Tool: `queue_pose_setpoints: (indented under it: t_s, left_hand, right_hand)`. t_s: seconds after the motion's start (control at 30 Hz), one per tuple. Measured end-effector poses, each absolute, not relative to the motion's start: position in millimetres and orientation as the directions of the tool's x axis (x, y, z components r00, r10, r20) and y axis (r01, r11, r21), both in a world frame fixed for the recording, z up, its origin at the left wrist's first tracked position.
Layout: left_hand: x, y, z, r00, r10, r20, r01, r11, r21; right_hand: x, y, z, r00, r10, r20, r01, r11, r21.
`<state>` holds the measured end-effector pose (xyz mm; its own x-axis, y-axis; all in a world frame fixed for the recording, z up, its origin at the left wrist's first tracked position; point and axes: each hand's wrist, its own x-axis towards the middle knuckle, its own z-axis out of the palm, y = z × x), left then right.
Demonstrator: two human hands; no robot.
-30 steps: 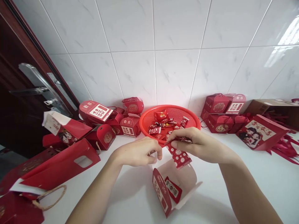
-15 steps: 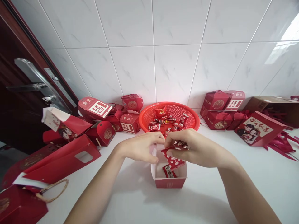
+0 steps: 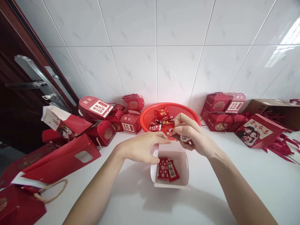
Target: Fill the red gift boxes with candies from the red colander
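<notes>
A small red gift box with a white inside (image 3: pixel 184 162) stands with its top open on the table in front of me. Inside it lie a red packet with white spots (image 3: pixel 162 168) and a red-and-white wrapped sweet (image 3: pixel 172 171). My left hand (image 3: pixel 142 148) is at the box's back left corner, thumb by the left flap and fingers apart from it. Above the box's back right side, my right hand (image 3: pixel 193 134) pinches a dark red wrapped sweet with white lettering (image 3: pixel 184 138). Just behind is a red plastic basket (image 3: pixel 146 114) with several wrapped sweets.
Several red gift boxes (image 3: pixel 98 107) crowd the left side, some with rope handles. More red boxes (image 3: pixel 219 107) are stacked at the back right, beside a cardboard box (image 3: pixel 269 104) and red ribbons (image 3: pixel 280 145). A tiled wall (image 3: pixel 133 68) closes off the back.
The spotted packet has left my right hand and lies in the box. My right hand has moved up and back towards the basket, still pinching a sweet. The left hand has barely moved.
</notes>
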<state>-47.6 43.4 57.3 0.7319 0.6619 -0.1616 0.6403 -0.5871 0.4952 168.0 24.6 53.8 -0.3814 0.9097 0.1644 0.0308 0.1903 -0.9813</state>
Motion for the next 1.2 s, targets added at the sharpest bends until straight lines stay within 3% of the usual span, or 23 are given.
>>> queue_pose_setpoints:
  t_s: [0.1, 0.2, 0.5, 0.67, 0.93, 1.07, 1.2]
  left_hand:
    - [-47, 43, 59, 0.736, 0.668, -0.107, 0.628, -0.616, 0.476]
    - [-47, 42, 60, 0.734, 0.674, -0.084, 0.625, -0.621, 0.474]
    - [-45, 39, 65, 0.740, 0.666, -0.091, 0.619, -0.622, 0.480]
    - [-45, 39, 62, 0.712, 0.696, -0.089, 0.647, -0.602, 0.467]
    - [-43, 43, 58, 0.709, 0.704, 0.022, 0.534, -0.557, 0.636]
    - [-44, 45, 58, 0.688, 0.721, 0.087, 0.454, -0.520, 0.723]
    - [-45, 46, 57, 0.648, 0.756, 0.093, 0.473, -0.496, 0.728]
  right_hand:
    - [172, 30, 51, -0.440, 0.889, 0.124, -0.113, 0.082, -0.990]
    - [173, 32, 52, -0.461, 0.881, 0.109, -0.071, 0.086, -0.994]
    - [166, 30, 57, -0.448, 0.826, 0.343, 0.214, 0.471, -0.856]
    - [165, 29, 51, -0.440, 0.837, 0.325, 0.296, 0.477, -0.827]
    - [165, 31, 48, -0.336, 0.891, 0.305, 0.177, 0.378, -0.909]
    - [169, 30, 51, -0.349, 0.877, 0.331, 0.208, 0.417, -0.885]
    - [171, 27, 55, -0.397, 0.840, 0.369, 0.282, 0.494, -0.822]
